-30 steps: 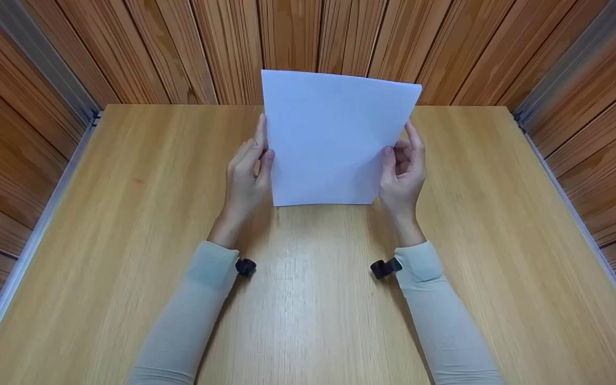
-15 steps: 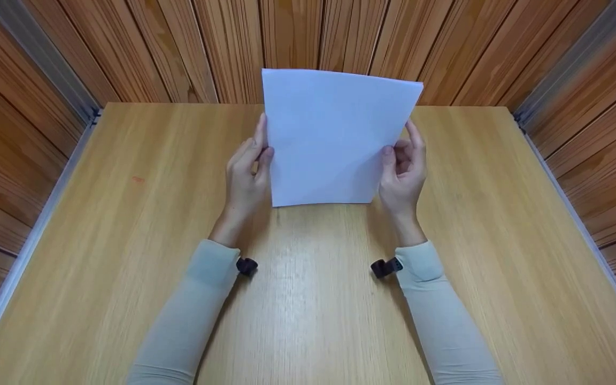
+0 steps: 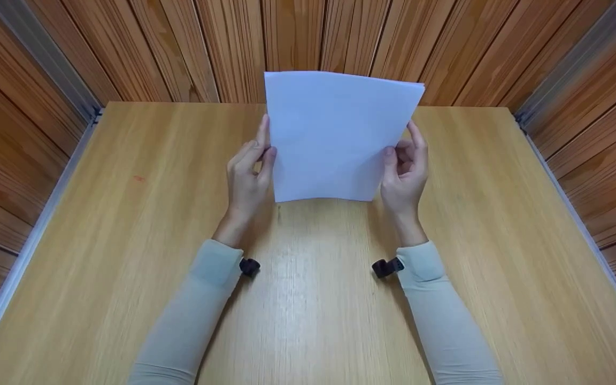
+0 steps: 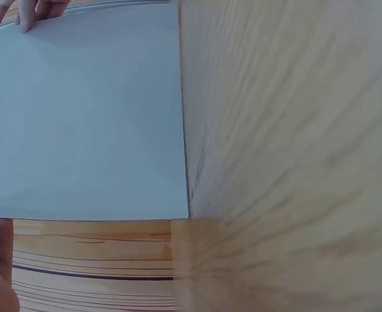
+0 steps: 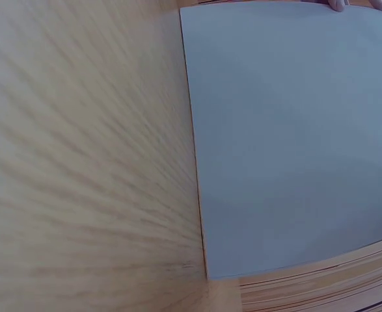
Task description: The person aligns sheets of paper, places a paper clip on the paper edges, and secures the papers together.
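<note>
White paper (image 3: 343, 133) stands nearly upright over the middle of the table, its top leaning away and its surface slightly bowed. My left hand (image 3: 247, 174) holds its left edge, thumb in front and the other fingers behind or along the side. At the opposite edge, my right hand (image 3: 405, 174) grips it with the thumb on the front face. The left wrist view shows the blank face of the paper (image 4: 86, 117), with its lower edge right at the tabletop. In the right wrist view, the same paper (image 5: 288, 130) spans between both hands.
The wooden table (image 3: 308, 299) extends around both forearms. Wood-plank walls (image 3: 292, 37) enclose its back and sides, with metal strips (image 3: 40, 214) along the side edges. A small reddish mark (image 3: 139, 178) shows on the tabletop at left.
The paper's lower edge has risen slightly in the head view and now bows upward at its middle. Both hands keep their grip and have shifted only a touch to the right.
</note>
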Demonstrator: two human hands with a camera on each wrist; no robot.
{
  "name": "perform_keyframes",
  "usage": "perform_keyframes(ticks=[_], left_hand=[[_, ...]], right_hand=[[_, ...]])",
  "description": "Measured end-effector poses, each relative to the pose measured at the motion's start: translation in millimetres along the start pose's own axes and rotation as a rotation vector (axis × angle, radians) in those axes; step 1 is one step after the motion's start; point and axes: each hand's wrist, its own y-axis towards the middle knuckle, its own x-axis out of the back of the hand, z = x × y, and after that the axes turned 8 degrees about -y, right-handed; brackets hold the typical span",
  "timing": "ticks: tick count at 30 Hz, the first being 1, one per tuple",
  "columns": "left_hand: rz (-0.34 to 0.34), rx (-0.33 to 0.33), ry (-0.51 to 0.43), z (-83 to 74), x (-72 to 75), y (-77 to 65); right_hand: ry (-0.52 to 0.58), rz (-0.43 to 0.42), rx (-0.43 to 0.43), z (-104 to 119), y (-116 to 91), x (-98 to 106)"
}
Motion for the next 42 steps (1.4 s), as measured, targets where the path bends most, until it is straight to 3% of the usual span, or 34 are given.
perform_keyframes(ticks=[4,11,26,32,42], left_hand=[[-0.009,-0.044,0.008,0.9,-1.7,0.4],[0.041,-0.030,0.020,0.2,-0.1,0.2],[0.043,-0.031,0.005,0.9,1.4,1.3],[0.038,-0.057,-0.007,1.4,1.0,2.0],[0.050,-0.042,0.009,1.3,1.8,0.8]], right_hand=[[-0.004,0.000,0.008,-2.2,1.0,0.7],[-0.028,-0.001,-0.025,2.5,3.8,2.7],[-0.014,0.034,-0.071,17.4,10.8,7.8],[-0.016,0.048,-0.038,24.4,23.5,12.1],[-0.032,0.083,0.031,43.9,56.3,20.4]])
